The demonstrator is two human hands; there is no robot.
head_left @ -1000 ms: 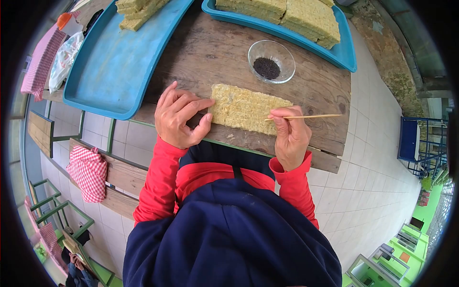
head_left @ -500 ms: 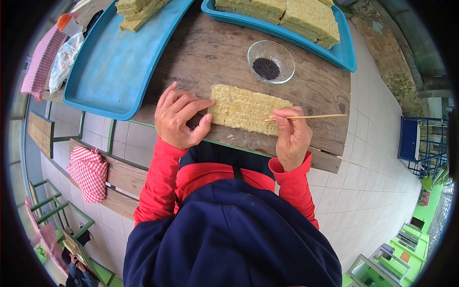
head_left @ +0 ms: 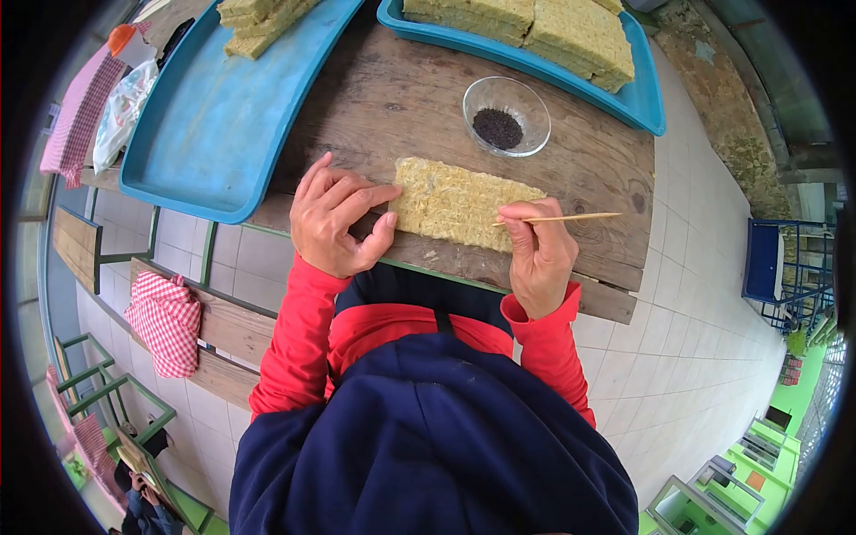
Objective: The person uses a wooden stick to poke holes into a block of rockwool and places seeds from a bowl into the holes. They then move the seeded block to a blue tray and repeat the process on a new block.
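A flat yellowish rockwool slab (head_left: 455, 203) with rows of small marks lies on the wooden table near its front edge. My left hand (head_left: 337, 216) steadies its left end, the index finger and thumb against that edge. A thin wooden skewer (head_left: 584, 216) is pinched in my right hand (head_left: 542, 250), over the slab's right end. The skewer's tip touches the slab's surface, and its other end points right, past the hand. Just beyond the slab stands a clear glass bowl (head_left: 535, 120) holding small dark seeds (head_left: 497, 129).
At the back right, a blue tray (head_left: 655, 111) carries stacked rockwool slabs (head_left: 584, 40). Another blue tray (head_left: 201, 134) at the left has a few slabs at its far end. A wooden bench (head_left: 236, 334) with a red checkered cloth (head_left: 165, 323) is at the lower left.
My right hand has shifted slightly left along the skewer's line, and less of the skewer seems to stick out to the right. My left hand and the slab stay put.
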